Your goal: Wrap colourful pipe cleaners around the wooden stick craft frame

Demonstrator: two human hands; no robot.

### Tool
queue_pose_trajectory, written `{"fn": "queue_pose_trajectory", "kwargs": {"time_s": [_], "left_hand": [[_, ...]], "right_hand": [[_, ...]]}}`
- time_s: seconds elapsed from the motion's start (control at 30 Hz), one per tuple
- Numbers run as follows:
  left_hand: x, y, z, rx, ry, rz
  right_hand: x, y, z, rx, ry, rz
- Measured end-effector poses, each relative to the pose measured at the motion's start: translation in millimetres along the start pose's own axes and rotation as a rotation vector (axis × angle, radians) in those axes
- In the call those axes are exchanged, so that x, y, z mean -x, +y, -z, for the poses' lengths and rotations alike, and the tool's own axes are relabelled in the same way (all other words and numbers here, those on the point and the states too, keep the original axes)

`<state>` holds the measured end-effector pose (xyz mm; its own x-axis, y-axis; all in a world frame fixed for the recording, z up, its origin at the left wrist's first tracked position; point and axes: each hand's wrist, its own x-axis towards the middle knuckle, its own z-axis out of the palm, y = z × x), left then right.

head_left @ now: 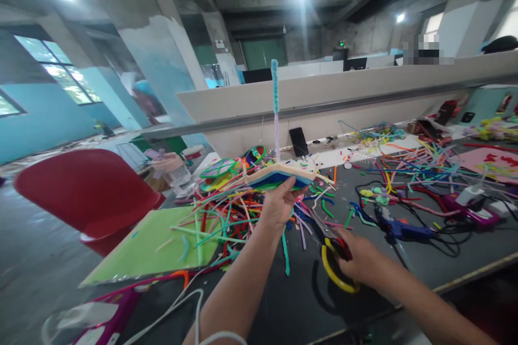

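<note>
My left hand [282, 202] pinches a small boat-shaped craft piece [279, 177] made of pipe cleaners, with a cream rim over blue and green layers. From its middle rises an upright pipe-cleaner stem [275, 97], lilac below and thicker teal above. Lower right, my right hand [358, 253] is wrapped around the yellow and black handles of a pair of scissors [338, 272]. The scissor blades point up and left over the loose pipe cleaners, apart from the craft piece. How far the blades are parted is hard to make out.
Loose pipe cleaners [238, 215] cover the table's middle. A blue glue gun [408, 229] with cables lies at the right, near a purple power strip [477, 213]. A phone [298, 142] leans on the divider. A green sheet [162, 248] and red chair [89, 194] are at the left.
</note>
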<state>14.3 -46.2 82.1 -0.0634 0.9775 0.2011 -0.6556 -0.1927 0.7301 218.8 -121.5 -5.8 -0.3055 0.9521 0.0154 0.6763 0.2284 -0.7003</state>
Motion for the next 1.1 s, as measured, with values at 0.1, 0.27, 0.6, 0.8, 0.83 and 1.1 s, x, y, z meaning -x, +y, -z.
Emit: {"fn": "queue_pose_trajectory", "kwargs": {"time_s": [0.1,0.27,0.6,0.8,0.83,1.1], "left_hand": [[-0.2,2.3,1.0,-0.007,0.013,0.011],[-2.1,3.8,3.7,0.030,0.049,0.062],[0.5,5.4,15.6,0.140,-0.067,0.187],[4.5,2.8,32.2,0.097,-0.206,0.048],[3.6,1.0,37.2,0.052,-0.166,0.029],[-13.1,-14.8,62.0,-0.190,-0.028,0.074]], "right_hand": [[1.1,10.0,21.0,-0.458,-0.132,-0.178],[18.3,12.3,43.0,-1.122,-0.242,-0.280],[30.9,15.1,39.4,-0.888,-0.224,0.078],[37.0,-2.6,31.5,-0.654,0.084,0.068],[37.4,-7.2,31.8,-0.597,0.107,0.093],[35.1,-39.0,52.4,-0.104,0.190,0.360]]}}
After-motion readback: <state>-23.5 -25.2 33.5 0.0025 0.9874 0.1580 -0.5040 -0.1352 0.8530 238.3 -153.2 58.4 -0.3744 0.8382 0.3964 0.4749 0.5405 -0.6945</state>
